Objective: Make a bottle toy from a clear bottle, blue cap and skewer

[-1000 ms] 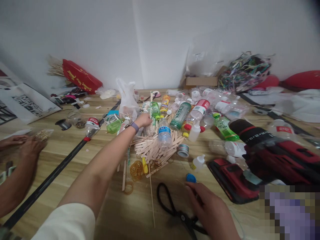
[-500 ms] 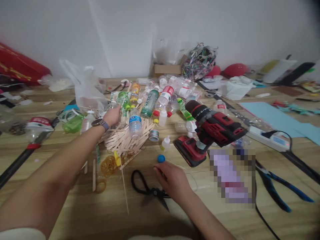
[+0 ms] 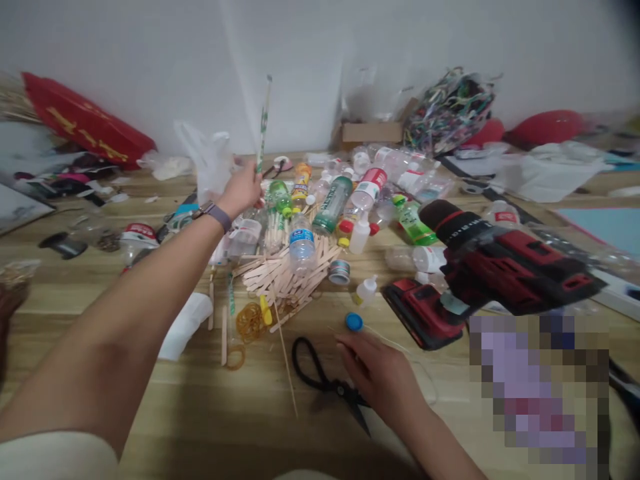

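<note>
My left hand (image 3: pixel 243 187) is closed on the lower end of a drinking straw (image 3: pixel 264 123) in a white wrapper with green print. The straw points up, nearly upright, above the far side of the table. My right hand (image 3: pixel 383 373) lies low over the table, thumb and fingers pinched together. From its fingertips pokes a thin, pale stick (image 3: pixel 333 329); most of it is hidden by the hand. Black-handled scissors (image 3: pixel 340 389) lie beside and partly under this hand. A blue bottle cap (image 3: pixel 354 321) sits just beyond its fingers.
Wooden craft sticks (image 3: pixel 280 277) lie heaped mid-table, with several plastic bottles (image 3: pixel 334 203) behind them. Rubber bands (image 3: pixel 250 323) are in front. A red cordless drill (image 3: pixel 480 260) stands at the right. A white plastic bag (image 3: pixel 207 157) and an open cardboard box (image 3: pixel 370 131) are at the back.
My left hand has come up and away from the pile with a straw now in its grip. My right hand keeps its place by the scissors. The view has swung to the left.
</note>
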`<state>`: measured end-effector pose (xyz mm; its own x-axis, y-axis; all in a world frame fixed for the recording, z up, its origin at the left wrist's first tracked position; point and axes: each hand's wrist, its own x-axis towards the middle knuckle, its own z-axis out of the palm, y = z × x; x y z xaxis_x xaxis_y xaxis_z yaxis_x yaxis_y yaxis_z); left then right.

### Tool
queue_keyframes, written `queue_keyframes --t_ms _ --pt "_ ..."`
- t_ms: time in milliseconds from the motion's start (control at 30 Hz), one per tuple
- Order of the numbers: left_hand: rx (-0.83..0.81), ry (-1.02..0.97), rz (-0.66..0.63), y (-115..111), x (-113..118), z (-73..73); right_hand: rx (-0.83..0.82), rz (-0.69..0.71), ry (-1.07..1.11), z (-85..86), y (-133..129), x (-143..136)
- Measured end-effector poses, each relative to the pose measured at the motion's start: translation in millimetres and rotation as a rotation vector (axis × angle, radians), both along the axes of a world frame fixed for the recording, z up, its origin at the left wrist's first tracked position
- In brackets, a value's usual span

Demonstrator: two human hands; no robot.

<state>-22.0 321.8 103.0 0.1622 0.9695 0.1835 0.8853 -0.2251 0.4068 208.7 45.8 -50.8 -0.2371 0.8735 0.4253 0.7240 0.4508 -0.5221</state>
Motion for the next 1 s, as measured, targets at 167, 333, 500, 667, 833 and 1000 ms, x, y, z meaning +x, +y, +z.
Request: queue_keyframes --t_ms 167,333,500,667,833,1000 --pt "0.033 -0.398 -0.103 -110.9 17.1 9.3 0.051 0.022 0.109 15.0 -5.4 -4.5" --pt "-0.640 -0.560 -0.354 -266.8 41.8 -50.6 -0.008 0.118 0.458 26.7 -17.2 -10.7" --pt "-0.676 -0.401 -0.369 -308.6 45.1 -85.8 -0.306 0.142 0.759 21.4 -27.3 -14.9" --pt "-0.483 0.079 0.183 -281.6 21.0 -102.8 -0.413 0.018 0.810 11.3 -22.1 -7.7" --pt "-0.584 -0.111 0.123 -267.1 18.3 -126.7 -0.415 0.047 0.706 9.7 -17.0 -3.9" --pt "-0.575 -0.249 0.148 -261.6 22.0 -134.5 -0.454 0.002 0.722 17.7 -23.6 -15.2"
